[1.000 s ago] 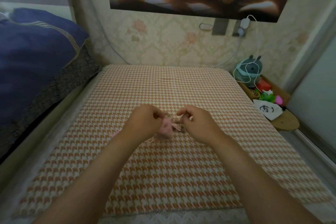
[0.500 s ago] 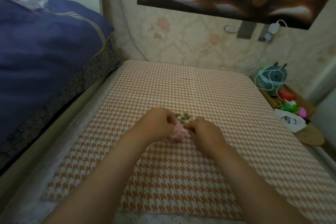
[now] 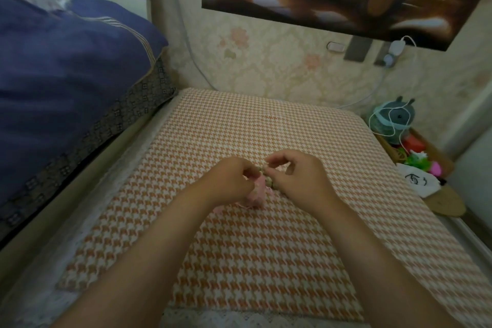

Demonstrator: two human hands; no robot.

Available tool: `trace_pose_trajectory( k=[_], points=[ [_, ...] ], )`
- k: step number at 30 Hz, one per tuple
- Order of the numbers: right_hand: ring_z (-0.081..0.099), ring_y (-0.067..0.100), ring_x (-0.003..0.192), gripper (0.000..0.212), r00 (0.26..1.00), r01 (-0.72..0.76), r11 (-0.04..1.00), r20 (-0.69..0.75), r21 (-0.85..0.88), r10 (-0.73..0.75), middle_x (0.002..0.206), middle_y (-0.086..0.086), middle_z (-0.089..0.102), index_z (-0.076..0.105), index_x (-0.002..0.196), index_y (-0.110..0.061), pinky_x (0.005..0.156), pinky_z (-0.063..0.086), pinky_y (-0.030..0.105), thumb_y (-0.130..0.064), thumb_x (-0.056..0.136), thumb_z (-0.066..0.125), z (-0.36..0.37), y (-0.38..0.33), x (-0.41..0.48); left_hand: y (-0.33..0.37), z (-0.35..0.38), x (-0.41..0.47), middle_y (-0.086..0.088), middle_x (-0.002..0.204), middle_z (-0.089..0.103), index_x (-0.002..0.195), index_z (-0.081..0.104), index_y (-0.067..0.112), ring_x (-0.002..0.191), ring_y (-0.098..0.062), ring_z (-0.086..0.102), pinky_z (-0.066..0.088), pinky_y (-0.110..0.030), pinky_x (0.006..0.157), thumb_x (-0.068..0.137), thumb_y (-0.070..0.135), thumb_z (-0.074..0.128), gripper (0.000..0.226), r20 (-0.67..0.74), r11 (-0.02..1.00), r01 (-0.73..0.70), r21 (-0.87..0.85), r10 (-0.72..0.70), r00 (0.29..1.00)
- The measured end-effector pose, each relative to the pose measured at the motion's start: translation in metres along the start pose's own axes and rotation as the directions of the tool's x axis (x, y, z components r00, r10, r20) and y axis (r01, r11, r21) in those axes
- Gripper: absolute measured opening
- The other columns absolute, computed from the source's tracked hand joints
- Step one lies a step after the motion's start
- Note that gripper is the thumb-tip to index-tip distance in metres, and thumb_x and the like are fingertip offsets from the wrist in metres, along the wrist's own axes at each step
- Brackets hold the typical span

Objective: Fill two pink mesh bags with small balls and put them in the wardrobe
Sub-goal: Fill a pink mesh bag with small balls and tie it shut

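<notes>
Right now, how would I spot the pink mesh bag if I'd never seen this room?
Find the orange-and-white houndstooth mat lying beside the dark blue quilt. Near its middle, the left hand and right hand meet. The soft pink mesh bag sits crumpled between them, the only pink thing there, with small brownish balls at its top.

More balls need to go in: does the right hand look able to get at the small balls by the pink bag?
Probably yes: the right hand already has its fingertips at the small balls, beside the pink mesh bag; nothing lies between.
</notes>
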State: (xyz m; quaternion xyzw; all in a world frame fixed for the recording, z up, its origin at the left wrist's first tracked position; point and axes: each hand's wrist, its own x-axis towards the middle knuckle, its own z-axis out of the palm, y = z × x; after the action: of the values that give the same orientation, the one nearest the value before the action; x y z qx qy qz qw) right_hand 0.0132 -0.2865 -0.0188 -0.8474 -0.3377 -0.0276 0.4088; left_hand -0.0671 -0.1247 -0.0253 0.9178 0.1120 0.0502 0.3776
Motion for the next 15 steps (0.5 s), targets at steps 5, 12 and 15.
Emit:
trace_pose_trajectory(
  k=[5, 12, 15],
  points=[
    [0.057, -0.011, 0.074, 0.01, 0.987, 0.146, 0.978, 0.089, -0.148, -0.134, 0.091, -0.02, 0.07, 0.074, 0.095, -0.032, 0.069, 0.042, 0.013, -0.038, 0.087, 0.073, 0.005, -0.002, -0.008, 0.002, 0.005, -0.001, 0.003, 0.095, 0.071, 0.1, 0.07, 0.027, 0.082, -0.009, 0.066, 0.055, -0.028, 0.072, 0.087, 0.014, 0.056, 0.023, -0.003, 0.999, -0.033, 0.001, 0.033, 0.999],
    [0.056, 0.0, 0.092, 0.019, 0.978, 0.154, 0.943, 0.185, -0.297, -0.102, 0.107, -0.019, 0.056, 0.074, 0.105, -0.038, 0.074, 0.048, 0.024, -0.046, 0.095, 0.06, 0.01, 0.008, -0.004, 0.0, 0.003, -0.003, 0.009, 0.111, 0.068, 0.114, 0.071, 0.022, 0.092, -0.003, 0.059, 0.043, -0.015, 0.077, 0.09, 0.013, 0.056, 0.029, -0.019, 0.998, -0.057, 0.013, 0.058, 0.998],
    [0.059, 0.003, 0.095, 0.02, 0.975, 0.118, 0.96, 0.215, -0.254, -0.063, 0.111, -0.017, 0.063, 0.073, 0.109, -0.037, 0.08, 0.051, 0.03, -0.039, 0.097, 0.057, 0.005, 0.013, -0.003, 0.0, 0.005, -0.001, 0.008, 0.112, 0.069, 0.113, 0.072, 0.021, 0.091, -0.006, 0.063, 0.05, -0.021, 0.08, 0.09, 0.019, 0.06, 0.026, -0.054, 0.999, -0.035, 0.015, 0.036, 0.998]
  ],
)
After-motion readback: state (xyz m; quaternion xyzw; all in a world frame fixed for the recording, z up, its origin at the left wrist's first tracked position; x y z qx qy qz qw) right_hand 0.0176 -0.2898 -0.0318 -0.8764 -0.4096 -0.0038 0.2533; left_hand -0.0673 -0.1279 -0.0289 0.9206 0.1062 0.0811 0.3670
